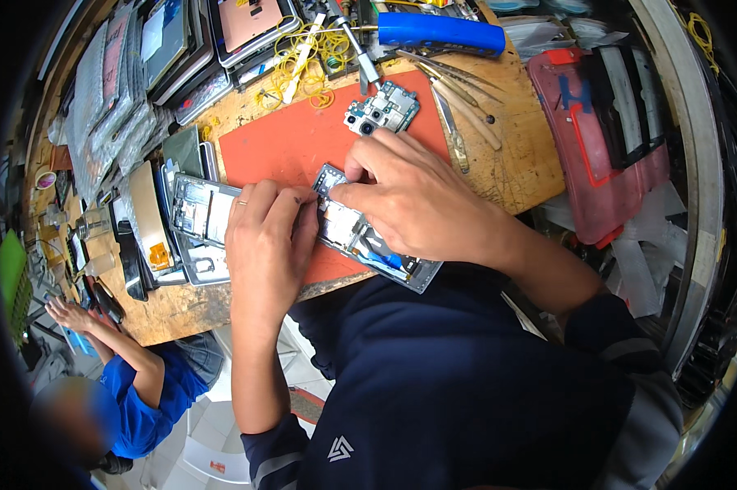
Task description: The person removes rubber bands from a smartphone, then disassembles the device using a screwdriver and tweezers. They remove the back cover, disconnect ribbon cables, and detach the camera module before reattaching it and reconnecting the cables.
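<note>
An opened phone [393, 265], its inner parts bare, lies slanted at the front of the orange mat [270, 155]. My left hand [266, 237] is at its left side, fingertips pinched on its upper edge. My right hand [409, 196] reaches over the phone's upper half, thumb and fingers curled onto it; whatever is between the fingertips is hidden. Left of my left hand is another opened phone frame [201, 208]. Above my right hand lies a loose circuit board [381, 106] with camera modules.
Stacked wrapped devices [107, 114] crowd the back left, with yellow wires [303, 61], a blue-handled tool [438, 33] and slim tools [466, 98] at the back. A red-and-black item [589, 196] is beside the bench's right edge. A co-worker [148, 392] in blue is at the lower left.
</note>
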The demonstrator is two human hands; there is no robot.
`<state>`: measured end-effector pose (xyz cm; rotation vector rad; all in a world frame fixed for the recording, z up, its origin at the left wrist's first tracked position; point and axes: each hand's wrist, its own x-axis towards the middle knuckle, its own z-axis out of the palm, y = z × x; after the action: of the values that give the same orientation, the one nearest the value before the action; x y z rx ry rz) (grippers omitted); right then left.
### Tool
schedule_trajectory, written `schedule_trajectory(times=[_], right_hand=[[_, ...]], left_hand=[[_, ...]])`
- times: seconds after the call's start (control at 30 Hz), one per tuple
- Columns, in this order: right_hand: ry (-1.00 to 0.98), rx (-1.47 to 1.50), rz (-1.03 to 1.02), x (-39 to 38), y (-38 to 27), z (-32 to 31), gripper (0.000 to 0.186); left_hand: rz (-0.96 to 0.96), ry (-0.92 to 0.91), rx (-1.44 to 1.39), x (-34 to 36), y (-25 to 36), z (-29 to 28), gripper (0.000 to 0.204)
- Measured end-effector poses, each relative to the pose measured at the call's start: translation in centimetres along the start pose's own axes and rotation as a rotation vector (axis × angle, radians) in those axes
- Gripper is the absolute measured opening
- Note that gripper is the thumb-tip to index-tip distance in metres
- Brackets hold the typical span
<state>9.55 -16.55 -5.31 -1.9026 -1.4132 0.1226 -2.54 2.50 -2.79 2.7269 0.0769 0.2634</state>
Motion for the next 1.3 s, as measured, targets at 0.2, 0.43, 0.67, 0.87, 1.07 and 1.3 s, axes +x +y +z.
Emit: schedule_trajectory(times=[0.2,0.43,0.67,0.87,1.07,1.3], right_hand=[[-0.038,-0.018,0.007,0.3,0.2,0.1,0.035],[0.066,0.047,0.030,-0.3,0.5,0.6,0.037],[0.107,0.054,0.068,-2.2,-0.1,-0.3,0.036],[0.176,0.149,0.083,-2.6,0.0,-0.1,0.036],[0.264,0.546,0.242,-1.4,-1.2,-0.7,0.054],[0.032,1.080,0.361,0.4,-1.6,-1.9,0.077]], left_hand=[[-0.041,0.150,-0.001,-0.8,-0.5,-0.1,0.013],[-0.188,0.367,-0.052,0.0,-2.2,-1.9,0.015],[-0.250,0.320,0.073,1.9,-4.8,-2.0,0.015],[-0.201,0.393,0.062,1.6,-4.9,-1.9,0.017],[-0.523,0.368,-0.443,-1.8,-1.5,-1.4,0.022],[-0.310,0.312,-0.218,-3.9,2.7,1.0,0.011]])
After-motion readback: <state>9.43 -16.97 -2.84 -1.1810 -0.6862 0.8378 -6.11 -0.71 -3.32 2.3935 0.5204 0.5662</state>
